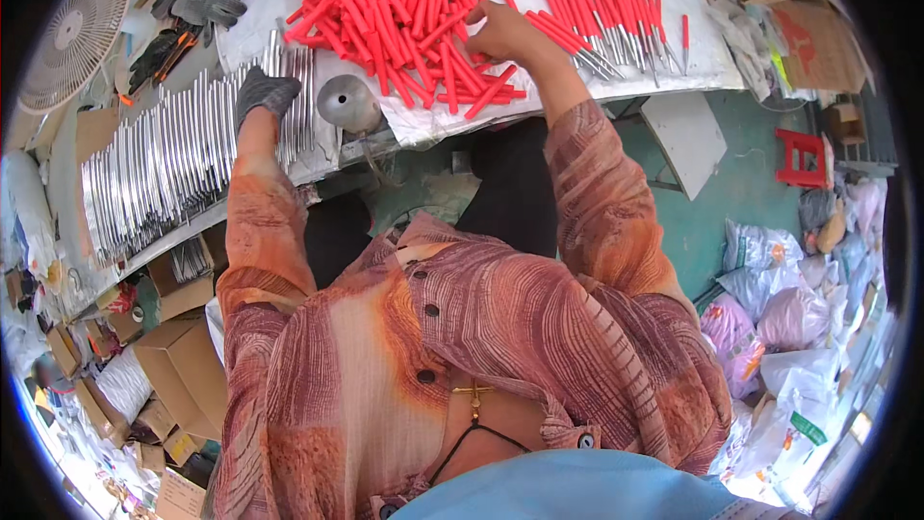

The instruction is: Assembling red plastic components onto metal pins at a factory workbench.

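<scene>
My left hand [267,94], in a dark grey glove, is closed at the right end of a long row of shiny metal tubes [164,159]. Tube ends stick out just beyond its fingers. My bare right hand [507,36] is at the right side of a heap of short red tubes [390,0], fingers curled in a pinch. Its fingertips meet the heap; what they hold, if anything, is not clear. To its right lie several metal rods with red sleeves [602,19], side by side on white sheeting [688,14].
A round metal piece [348,103] stands at the table edge between my arms. Grey gloves [212,2] and a white fan [77,29] are at the far left. A red stool [802,158] and filled plastic bags [794,318] are on the right-hand floor; cardboard boxes [183,376] are lower left.
</scene>
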